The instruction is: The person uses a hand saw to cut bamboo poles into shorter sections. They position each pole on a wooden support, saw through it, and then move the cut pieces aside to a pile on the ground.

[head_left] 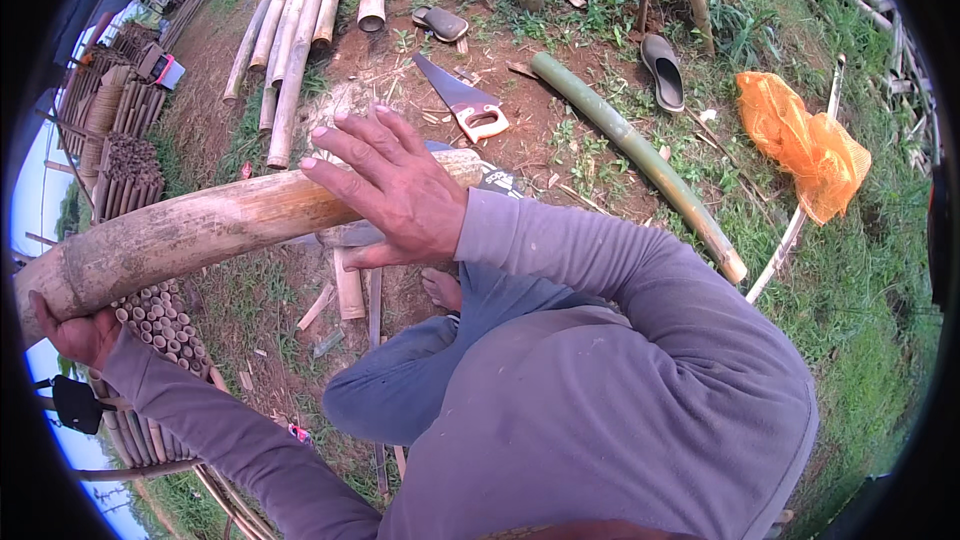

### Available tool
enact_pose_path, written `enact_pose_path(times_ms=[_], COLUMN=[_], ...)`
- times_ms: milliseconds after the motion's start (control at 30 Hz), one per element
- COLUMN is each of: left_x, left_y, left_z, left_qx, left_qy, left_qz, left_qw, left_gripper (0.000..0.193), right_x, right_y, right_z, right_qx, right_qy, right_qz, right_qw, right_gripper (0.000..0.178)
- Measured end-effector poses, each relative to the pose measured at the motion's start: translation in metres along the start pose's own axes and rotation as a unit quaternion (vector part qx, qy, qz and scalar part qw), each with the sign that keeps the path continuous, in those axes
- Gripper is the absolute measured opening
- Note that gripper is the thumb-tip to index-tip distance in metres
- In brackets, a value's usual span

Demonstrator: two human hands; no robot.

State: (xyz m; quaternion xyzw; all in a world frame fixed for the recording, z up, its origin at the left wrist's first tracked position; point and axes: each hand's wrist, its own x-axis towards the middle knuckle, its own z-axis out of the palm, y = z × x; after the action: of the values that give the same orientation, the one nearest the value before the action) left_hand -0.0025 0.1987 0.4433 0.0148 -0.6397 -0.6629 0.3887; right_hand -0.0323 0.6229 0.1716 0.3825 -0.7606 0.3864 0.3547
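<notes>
A thick, tan bamboo pole (190, 230) slants from the far left edge up to the middle of the head view. My left hand (85, 335) grips it from beneath near its left end, the fingers partly hidden. Over the pole's right end lies my right hand (400, 195), its fingers spread and stretched out, the palm against the bamboo. Below that end, a short split bamboo piece (348, 285) stands by my bent leg. A handsaw (455, 100) with a pale handle rests on the dirt beyond my right hand.
A green bamboo pole (640, 155) lies to the right, near an orange net bag (800, 145). Two clogs, one left (440, 23) and one right (663, 75), sit apart. Long bamboo poles (300, 30) lie at the back left; cut bamboo lengths (165, 325) are stacked at left.
</notes>
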Motion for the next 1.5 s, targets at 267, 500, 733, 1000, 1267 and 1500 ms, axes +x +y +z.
enact_pose_path(times_ms=[267,500,733,1000,1267,1500], left_x=[-0.129,-0.187,-0.214,-0.245,-0.205,-0.085], left_y=[-0.229,-0.331,-0.331,-0.313,-0.286,-0.345], left_z=[0.097,-0.069,-0.228,-0.209,-0.205,-0.102], left_qx=[-0.025,0.398,0.514,0.571,0.56,0.589], left_qy=[-0.051,-0.212,-0.181,-0.232,-0.262,-0.312], left_qz=[-0.167,-0.222,-0.318,-0.315,-0.362,-0.27], left_qw=[0.984,0.865,0.776,0.721,0.697,0.695], left_gripper=[0.088,0.088,0.076,0.073,0.075,0.077], right_x=[-0.096,-0.287,-0.39,-0.488,-0.353,-0.141], right_y=[0.079,0.151,0.197,0.277,0.295,0.182], right_z=[-0.063,-0.196,-0.273,-0.268,-0.148,0.094], right_qx=[-0.097,-0.27,-0.398,-0.345,-0.4,-0.04], right_qy=[-0.16,-0.227,-0.179,-0.302,-0.199,-0.157], right_qz=[0.208,0.558,0.596,0.756,0.604,0.199], right_qw=[0.96,0.751,0.674,0.467,0.66,0.967], right_gripper=[0.094,0.099,0.1,0.055,0.058,0.038])
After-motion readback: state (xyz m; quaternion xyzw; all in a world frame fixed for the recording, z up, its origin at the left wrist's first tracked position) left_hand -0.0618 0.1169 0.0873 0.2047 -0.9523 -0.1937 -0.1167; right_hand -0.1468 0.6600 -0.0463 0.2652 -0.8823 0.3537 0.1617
